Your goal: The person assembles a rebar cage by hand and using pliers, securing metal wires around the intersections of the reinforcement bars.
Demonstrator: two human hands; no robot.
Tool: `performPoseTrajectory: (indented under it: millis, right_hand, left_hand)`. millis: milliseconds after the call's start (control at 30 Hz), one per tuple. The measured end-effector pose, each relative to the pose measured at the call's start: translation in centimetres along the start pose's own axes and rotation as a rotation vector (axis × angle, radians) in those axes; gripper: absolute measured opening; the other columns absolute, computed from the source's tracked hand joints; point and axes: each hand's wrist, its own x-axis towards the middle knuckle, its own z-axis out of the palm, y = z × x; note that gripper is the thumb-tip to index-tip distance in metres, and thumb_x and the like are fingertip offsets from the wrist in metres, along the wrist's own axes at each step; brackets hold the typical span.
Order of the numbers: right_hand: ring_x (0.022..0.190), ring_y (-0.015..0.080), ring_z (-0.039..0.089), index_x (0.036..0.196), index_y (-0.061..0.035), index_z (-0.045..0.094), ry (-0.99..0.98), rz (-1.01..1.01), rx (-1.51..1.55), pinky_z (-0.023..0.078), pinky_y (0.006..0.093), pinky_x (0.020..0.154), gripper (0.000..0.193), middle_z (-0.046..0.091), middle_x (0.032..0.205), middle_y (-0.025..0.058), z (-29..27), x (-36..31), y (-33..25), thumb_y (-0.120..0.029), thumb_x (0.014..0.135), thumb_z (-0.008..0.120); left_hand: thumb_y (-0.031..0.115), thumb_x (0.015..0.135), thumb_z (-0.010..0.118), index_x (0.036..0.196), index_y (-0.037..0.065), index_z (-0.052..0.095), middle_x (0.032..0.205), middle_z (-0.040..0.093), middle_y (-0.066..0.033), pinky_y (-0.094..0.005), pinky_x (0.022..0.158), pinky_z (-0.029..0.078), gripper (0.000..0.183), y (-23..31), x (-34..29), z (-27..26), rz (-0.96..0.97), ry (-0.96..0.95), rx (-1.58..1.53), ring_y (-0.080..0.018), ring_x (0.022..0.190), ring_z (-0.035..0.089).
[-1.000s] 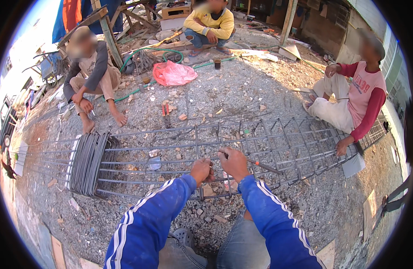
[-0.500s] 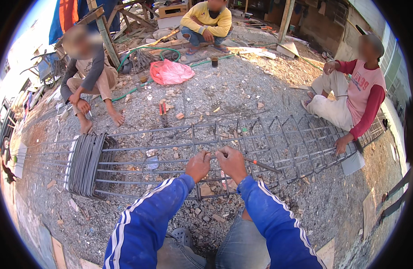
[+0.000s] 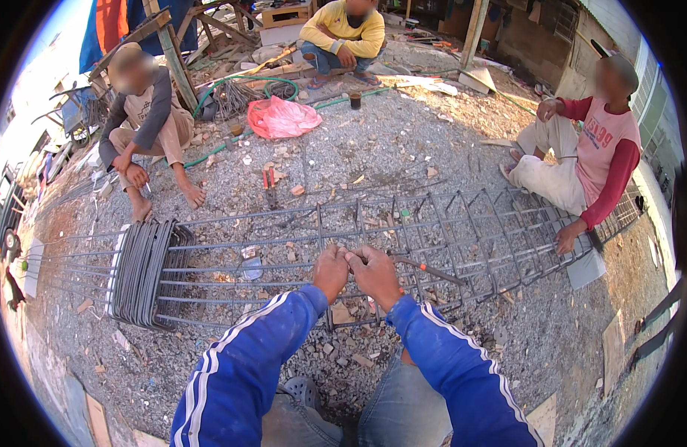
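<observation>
My left hand (image 3: 331, 273) and my right hand (image 3: 374, 276) meet over a long cage of steel reinforcing bars (image 3: 448, 242), fingertips pinched together. Whatever they pinch is too small to make out. Just right of my right hand is a dark rod-like tool (image 3: 440, 275) with an orange band, slanting over the bars; I cannot tell whether the hand touches it. At the cage's left part, a thick bundle of bent rectangular steel stirrups (image 3: 146, 276) stands packed around the long bars. To the right, single stirrups are spaced along the cage.
Red-handled pincers (image 3: 269, 181) lie on the gravel beyond the cage. A pink plastic bag (image 3: 284, 119), a green hose (image 3: 209, 155) and a dark drink cup (image 3: 355, 100) are farther back. Three people squat or sit around; one's hand (image 3: 568, 237) rests at the cage's right end.
Both hands have drawn together, the right one shifting left to meet the left. The person at left has raised their head slightly. The cage stays put.
</observation>
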Motion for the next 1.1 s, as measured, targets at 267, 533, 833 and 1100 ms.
performPoseTrajectory:
  millis: [267,533,833,1100]
  right_hand:
    - [0.064,0.0255,0.064,0.087,0.0000,0.069,-0.054,0.227,0.084,0.048,0.0381,0.062,0.023,0.067,0.072,0.0146,0.2,1.3,0.7,-0.022,0.086,0.064]
    - [0.076,0.0345,0.066,0.091,-0.0043,0.072,0.176,0.008,-0.196,0.050,0.0433,0.072,0.025,0.068,0.081,0.0169,0.7,5.4,2.4,-0.027,0.086,0.063]
    - [0.088,0.0361,0.068,0.090,-0.0067,0.074,-0.141,0.217,-0.404,0.053,0.0429,0.082,0.026,0.071,0.093,0.0178,1.2,6.0,3.4,-0.029,0.079,0.065]
    - [0.096,0.0409,0.066,0.091,0.0033,0.072,-0.276,0.289,-0.585,0.051,0.0440,0.089,0.033,0.067,0.101,0.0266,2.7,9.1,8.7,-0.022,0.077,0.057]
  left_hand:
    - [0.029,0.099,0.047,0.096,0.002,0.055,0.072,0.057,-0.0049,-0.0277,0.055,0.044,0.028,-1.7,1.4,-1.0,-0.343,-0.294,-0.181,-0.0099,0.065,0.054]
    - [0.030,0.094,0.052,0.102,0.000,0.062,0.096,0.066,-0.0231,-0.0485,0.083,0.047,0.033,-3.6,3.3,-6.2,-0.021,0.072,0.260,-0.0412,0.095,0.062]
    - [0.016,0.085,0.061,0.097,0.009,0.066,0.096,0.062,-0.0117,-0.0438,0.080,0.050,0.015,-1.6,0.8,-6.6,0.482,-0.188,0.684,-0.0330,0.090,0.063]
    - [0.016,0.083,0.064,0.103,0.013,0.069,0.092,0.059,-0.0082,-0.0416,0.078,0.051,0.021,-2.1,0.7,-5.3,0.667,-0.346,0.810,-0.0300,0.090,0.061]
